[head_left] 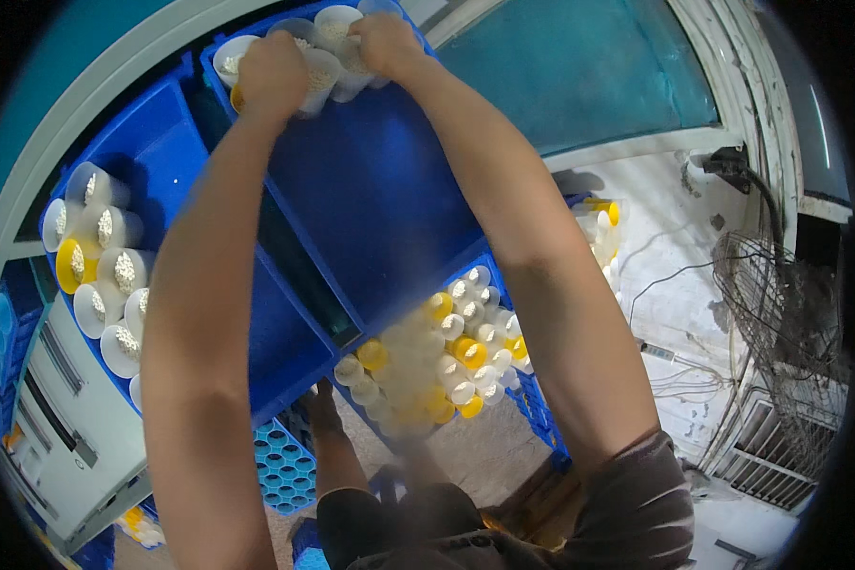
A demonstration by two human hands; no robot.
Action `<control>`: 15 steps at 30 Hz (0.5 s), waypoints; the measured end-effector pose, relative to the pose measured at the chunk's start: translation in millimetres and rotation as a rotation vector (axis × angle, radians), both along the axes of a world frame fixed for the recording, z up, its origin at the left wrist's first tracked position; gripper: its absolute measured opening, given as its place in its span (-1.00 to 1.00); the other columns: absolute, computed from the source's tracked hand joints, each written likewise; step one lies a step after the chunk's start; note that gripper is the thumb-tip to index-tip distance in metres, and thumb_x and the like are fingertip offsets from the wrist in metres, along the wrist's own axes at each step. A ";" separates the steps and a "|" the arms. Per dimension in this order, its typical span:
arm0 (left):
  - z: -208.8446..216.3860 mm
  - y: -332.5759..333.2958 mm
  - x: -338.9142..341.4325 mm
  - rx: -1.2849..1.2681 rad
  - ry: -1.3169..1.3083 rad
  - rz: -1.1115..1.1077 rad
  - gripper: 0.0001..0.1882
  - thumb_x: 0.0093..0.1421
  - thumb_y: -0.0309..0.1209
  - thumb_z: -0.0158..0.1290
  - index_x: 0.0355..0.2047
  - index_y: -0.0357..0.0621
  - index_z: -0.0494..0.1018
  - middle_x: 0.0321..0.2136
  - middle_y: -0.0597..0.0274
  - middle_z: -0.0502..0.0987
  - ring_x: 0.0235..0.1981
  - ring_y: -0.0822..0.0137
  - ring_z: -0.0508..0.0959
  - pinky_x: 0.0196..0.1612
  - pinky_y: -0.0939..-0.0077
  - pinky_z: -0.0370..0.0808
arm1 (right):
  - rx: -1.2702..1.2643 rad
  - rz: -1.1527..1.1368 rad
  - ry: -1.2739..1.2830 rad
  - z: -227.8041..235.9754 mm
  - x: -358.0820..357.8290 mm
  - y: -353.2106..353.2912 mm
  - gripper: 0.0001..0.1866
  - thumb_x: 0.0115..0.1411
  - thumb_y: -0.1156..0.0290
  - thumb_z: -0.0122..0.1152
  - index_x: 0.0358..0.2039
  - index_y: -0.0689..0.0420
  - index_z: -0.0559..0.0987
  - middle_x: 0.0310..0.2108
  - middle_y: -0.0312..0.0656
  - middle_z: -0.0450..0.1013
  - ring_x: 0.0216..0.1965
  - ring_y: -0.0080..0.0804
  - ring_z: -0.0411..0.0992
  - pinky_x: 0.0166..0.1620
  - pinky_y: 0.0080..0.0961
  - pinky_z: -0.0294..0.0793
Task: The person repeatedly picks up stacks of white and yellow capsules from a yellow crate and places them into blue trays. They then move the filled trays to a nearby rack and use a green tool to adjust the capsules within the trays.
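Both my arms reach to the far end of a blue plastic tray (pixel 361 171). There, several translucent white plastic cups (pixel 334 26) stand or lean close together, with pale granules inside. My left hand (pixel 275 74) is closed at the cups on the left, its fingers curled over a rim; the fingertips are partly hidden. My right hand (pixel 387 46) is closed on a cup (pixel 353 68) beside it, fingers bent over its edge. Part of a yellow cup (pixel 237 99) shows under my left hand.
A second blue tray (pixel 176 128) at the left carries white cups (pixel 123 271) and a yellow cup (pixel 74 265) with granules. Below, many white and yellow cups (pixel 470 351) fill a crate. A wire fan guard (pixel 765 294) and loose cables are at the right.
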State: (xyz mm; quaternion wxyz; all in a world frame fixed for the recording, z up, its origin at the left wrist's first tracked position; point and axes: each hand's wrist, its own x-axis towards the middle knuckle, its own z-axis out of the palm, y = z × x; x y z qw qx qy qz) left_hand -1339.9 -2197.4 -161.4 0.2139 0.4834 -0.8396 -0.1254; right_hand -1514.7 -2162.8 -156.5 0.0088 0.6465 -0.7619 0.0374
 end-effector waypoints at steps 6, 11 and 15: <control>44.1 53.8 26.8 -0.041 0.109 -0.103 -0.70 0.10 -0.51 0.03 -0.17 -0.18 0.64 -0.35 -0.15 0.64 -0.28 -0.08 0.65 -0.11 0.14 0.58 | 0.028 0.146 -0.311 51.2 -33.7 70.7 -0.57 0.05 0.43 0.21 0.00 0.06 0.60 0.19 0.03 0.36 0.01 0.00 0.47 0.00 -0.24 0.49; 130.7 207.5 78.9 0.129 0.371 -0.219 -0.77 0.12 -0.53 0.11 -0.20 -0.22 0.62 -0.30 -0.10 0.63 -0.29 -0.03 0.66 -0.17 0.30 0.58 | -0.352 0.184 -0.219 150.5 -11.5 280.0 -0.68 0.08 0.69 0.23 -0.18 0.06 0.69 -0.24 -0.08 0.60 -0.40 -0.23 0.55 -0.33 -0.37 0.52; 179.1 342.0 100.9 0.405 0.434 -0.256 -0.79 0.05 -0.68 0.16 -0.26 -0.28 0.60 -0.32 -0.06 0.62 -0.31 0.04 0.67 -0.24 0.38 0.58 | -0.111 0.115 -0.366 183.6 2.3 414.0 -0.62 0.01 0.78 0.23 -0.19 0.09 0.69 -0.18 -0.10 0.59 -0.16 -0.26 0.56 -0.17 -0.37 0.56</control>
